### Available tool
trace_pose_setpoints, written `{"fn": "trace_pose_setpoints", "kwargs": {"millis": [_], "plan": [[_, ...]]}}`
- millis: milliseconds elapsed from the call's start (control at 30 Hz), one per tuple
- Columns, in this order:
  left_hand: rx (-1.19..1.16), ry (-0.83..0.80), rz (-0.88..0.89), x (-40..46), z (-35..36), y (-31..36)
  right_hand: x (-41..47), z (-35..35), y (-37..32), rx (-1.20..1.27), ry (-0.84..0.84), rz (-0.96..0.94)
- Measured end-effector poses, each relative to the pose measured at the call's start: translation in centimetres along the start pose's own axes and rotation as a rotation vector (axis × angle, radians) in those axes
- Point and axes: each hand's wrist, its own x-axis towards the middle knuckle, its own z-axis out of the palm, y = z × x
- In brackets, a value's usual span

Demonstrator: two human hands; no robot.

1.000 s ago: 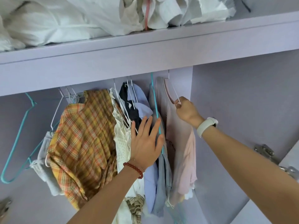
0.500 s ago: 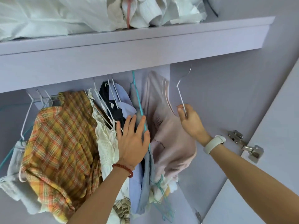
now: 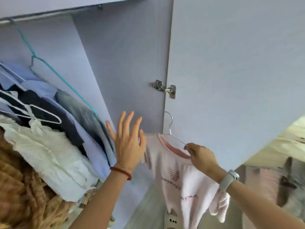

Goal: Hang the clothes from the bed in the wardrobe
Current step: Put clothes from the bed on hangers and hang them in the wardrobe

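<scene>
My right hand (image 3: pixel 201 155) pinches the wire of a silver hanger (image 3: pixel 171 129) that carries a pale pink T-shirt (image 3: pixel 178 179) with dark print. The shirt hangs low, off the wardrobe rail (image 3: pixel 49 14), in front of the wardrobe's right side wall. My left hand (image 3: pixel 127 142) is spread flat, fingers straight, beside the hung clothes (image 3: pixel 49 146), holding nothing. These clothes are bunched to the left: a blue-grey garment on a teal hanger (image 3: pixel 54 71), dark and light blue shirts, a white frilled top and a yellow plaid piece at the lower left.
The open lilac wardrobe door (image 3: pixel 231 80) stands at the right, fixed by a metal hinge (image 3: pixel 165 89). A white power strip (image 3: pixel 171 219) lies on the floor below the shirt. Room behind the door at lower right is blurred.
My right hand has pulled the hanger with the pink T-shirt down and out, away from the rail. My left hand has come off the hung clothes. The view has swung right and downward.
</scene>
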Motion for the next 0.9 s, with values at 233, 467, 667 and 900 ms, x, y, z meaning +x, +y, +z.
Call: {"fn": "trace_pose_setpoints", "kwargs": {"millis": [233,467,667,900], "plan": [[-0.341,-0.678,0.176,-6.1,7.0,11.4,-11.7,-4.9,10.7,-0.052,0.056,0.147],[-0.481,-0.916,0.559,-9.4,11.9,26.1,-23.6,-10.4,19.9,0.067,0.275,0.368],[-0.757,-1.065,0.785,-13.1,13.0,41.7,-35.6,-10.9,25.7,0.235,0.534,0.793],[-0.739,-1.441,1.269,-23.1,12.1,51.9,-48.0,-5.6,24.5,0.463,0.634,1.338]]}}
